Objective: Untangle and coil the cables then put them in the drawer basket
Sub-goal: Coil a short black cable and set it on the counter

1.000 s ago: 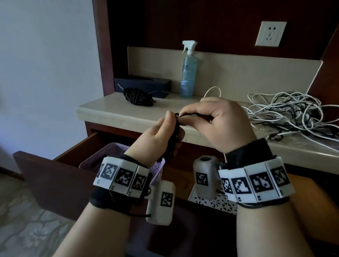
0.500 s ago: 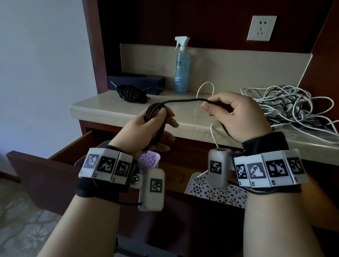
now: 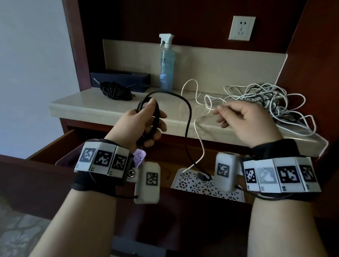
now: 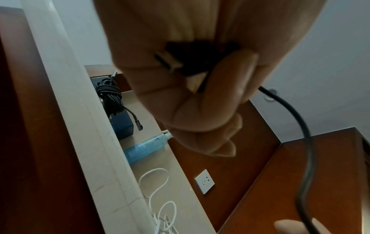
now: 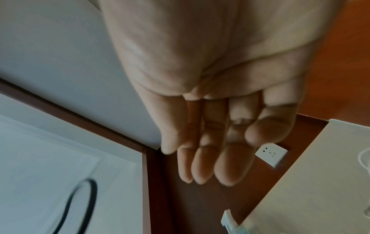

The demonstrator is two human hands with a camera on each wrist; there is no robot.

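I am gripping the half-wound black cable point(image 3: 152, 117) in my left hand point(image 3: 143, 125); my right hand point(image 3: 243, 122) is hanging slack, and beside it the white tangle point(image 3: 261, 98) is waiting on the bench point(image 3: 89, 105).

The head view looks forward and down from above and behind both hands, taking in the table point(image 3: 97, 110) beyond the fingers point(image 3: 160, 117) and the open drawer below them. The left wrist view sits right under the left palm, facing along the curled fingers point(image 4: 210, 110). The right wrist view, equally close, faces along the straight fingers point(image 5: 202, 163). All 3 share the wall socket point(image 3: 241, 28) point(image 4: 204, 181) point(image 5: 271, 154) and spray bottle point(image 3: 167, 65) point(image 4: 146, 146) point(image 5: 230, 221).
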